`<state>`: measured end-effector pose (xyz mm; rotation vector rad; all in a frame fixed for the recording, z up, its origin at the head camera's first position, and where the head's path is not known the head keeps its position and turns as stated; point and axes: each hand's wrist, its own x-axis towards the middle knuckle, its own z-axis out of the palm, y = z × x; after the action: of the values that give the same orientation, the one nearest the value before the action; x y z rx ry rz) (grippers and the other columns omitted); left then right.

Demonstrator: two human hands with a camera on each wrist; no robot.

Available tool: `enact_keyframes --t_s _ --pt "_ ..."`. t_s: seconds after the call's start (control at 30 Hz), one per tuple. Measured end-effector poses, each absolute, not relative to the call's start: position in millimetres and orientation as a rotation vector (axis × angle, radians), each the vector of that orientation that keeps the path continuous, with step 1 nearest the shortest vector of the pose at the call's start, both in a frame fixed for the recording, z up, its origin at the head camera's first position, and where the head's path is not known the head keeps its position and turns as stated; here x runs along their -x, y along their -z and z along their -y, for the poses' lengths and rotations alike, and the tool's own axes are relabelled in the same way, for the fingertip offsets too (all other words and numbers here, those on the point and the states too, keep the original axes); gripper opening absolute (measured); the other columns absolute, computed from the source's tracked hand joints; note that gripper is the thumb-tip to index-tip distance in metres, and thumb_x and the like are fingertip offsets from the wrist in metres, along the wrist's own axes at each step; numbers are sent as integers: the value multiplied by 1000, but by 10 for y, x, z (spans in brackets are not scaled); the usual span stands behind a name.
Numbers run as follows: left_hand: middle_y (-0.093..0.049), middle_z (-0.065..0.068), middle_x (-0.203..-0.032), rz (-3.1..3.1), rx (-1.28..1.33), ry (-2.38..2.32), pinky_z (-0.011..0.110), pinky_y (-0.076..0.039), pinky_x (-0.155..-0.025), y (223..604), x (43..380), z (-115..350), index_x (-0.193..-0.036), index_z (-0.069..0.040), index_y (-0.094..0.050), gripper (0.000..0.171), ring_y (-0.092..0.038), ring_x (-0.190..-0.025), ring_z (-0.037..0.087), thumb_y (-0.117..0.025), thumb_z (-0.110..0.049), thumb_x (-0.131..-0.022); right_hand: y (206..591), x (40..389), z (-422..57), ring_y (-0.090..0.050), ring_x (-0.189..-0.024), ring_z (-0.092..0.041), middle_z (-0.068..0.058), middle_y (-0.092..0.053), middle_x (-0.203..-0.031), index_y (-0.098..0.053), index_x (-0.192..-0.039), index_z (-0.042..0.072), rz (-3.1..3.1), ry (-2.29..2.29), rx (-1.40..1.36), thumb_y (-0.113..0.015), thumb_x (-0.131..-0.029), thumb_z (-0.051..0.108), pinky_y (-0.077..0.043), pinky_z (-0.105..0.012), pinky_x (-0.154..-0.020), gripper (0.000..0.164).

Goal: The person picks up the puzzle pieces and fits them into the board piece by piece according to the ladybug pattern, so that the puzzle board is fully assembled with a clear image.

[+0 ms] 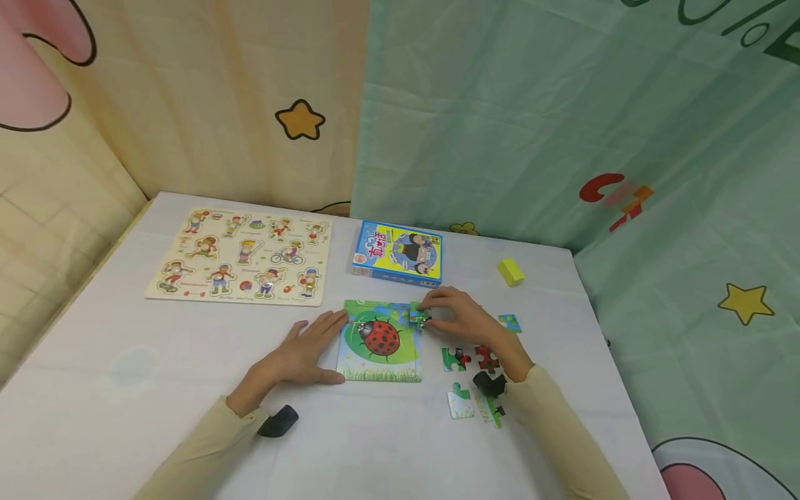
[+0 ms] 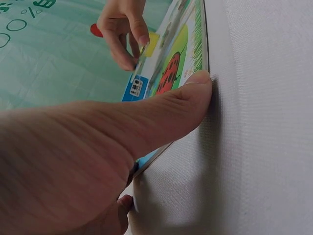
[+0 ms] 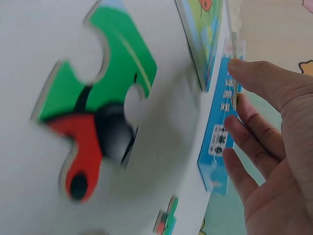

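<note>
A square ladybug puzzle board (image 1: 378, 373) lies in the middle of the white table. Along its left side rests my left hand (image 1: 306, 351), the fingertips at the upper left edge and the thumb at the lower left corner. My right hand (image 1: 462, 319) pinches a small puzzle piece (image 1: 417, 317) over the board's upper right corner. Seen edge-on in the right wrist view, the same piece (image 3: 234, 83) stands between thumb and fingers. Right of the board lie loose puzzle pieces, among them a green, black and red one (image 1: 454, 359) and a pale one (image 1: 460, 403).
Behind the board is a blue card box (image 1: 396, 253). A wooden peg puzzle with sports figures (image 1: 240, 257) occupies the back left. Toward the back right sit a yellow block (image 1: 511, 272) and another loose piece (image 1: 510, 323). Curtains (image 1: 475, 139) hang behind the table.
</note>
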<state>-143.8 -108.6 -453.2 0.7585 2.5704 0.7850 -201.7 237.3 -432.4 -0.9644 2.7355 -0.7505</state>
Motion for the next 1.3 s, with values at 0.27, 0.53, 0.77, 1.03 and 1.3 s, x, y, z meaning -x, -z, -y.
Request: enact_keyframes --t_s 0.27,0.53,0.77,1.03,1.3 --pt "-21 16 -166 -2570 -775 -793 70 -13 -119 4532 1442 1094 -158 -3 -25 105 -16 -153 41 -84 -39 -79 4342 2057 -2133 -59 -115 -24 -6 -67 -119 -74 -116 8 -2709 776 1068 -77 -89 18 -49 -47 -103 28" --pt "-22 15 -166 -2567 -759 -799 69 -13 -120 4527 1429 1095 -158 -4 -25 105 -16 -153 41 -85 -39 -78 4389 2061 -1899 -58 -117 -21 -4 -65 -122 -74 -118 10 -2665 780 1038 -75 -91 21 -49 -41 -105 29" --pt "-22 15 -166 -2571 -761 -795 69 -13 -119 4531 1432 1099 -158 -4 -25 105 -16 -153 40 -84 -40 -79 4396 2054 -1704 -57 -120 -22 -5 -64 -126 -73 -120 11 -2664 739 1047 -73 -93 24 -48 -42 -107 30" --pt "-22 15 -166 -2576 -769 -795 70 -14 -119 4516 1434 1103 -157 -3 -26 104 -17 -153 41 -84 -40 -79 4411 2073 -1543 -54 -125 -23 -5 -62 -131 -72 -123 12 -2639 698 981 -71 -95 27 -44 -43 -112 32" --pt "-23 15 -166 -2578 -773 -793 71 -14 -118 4525 1435 1105 -158 -4 -25 105 -17 -153 41 -84 -41 -79 4405 2093 -1416 -53 -126 -23 -5 -61 -133 -71 -126 14 -2657 616 950 -69 -96 28 -43 -43 -113 33"
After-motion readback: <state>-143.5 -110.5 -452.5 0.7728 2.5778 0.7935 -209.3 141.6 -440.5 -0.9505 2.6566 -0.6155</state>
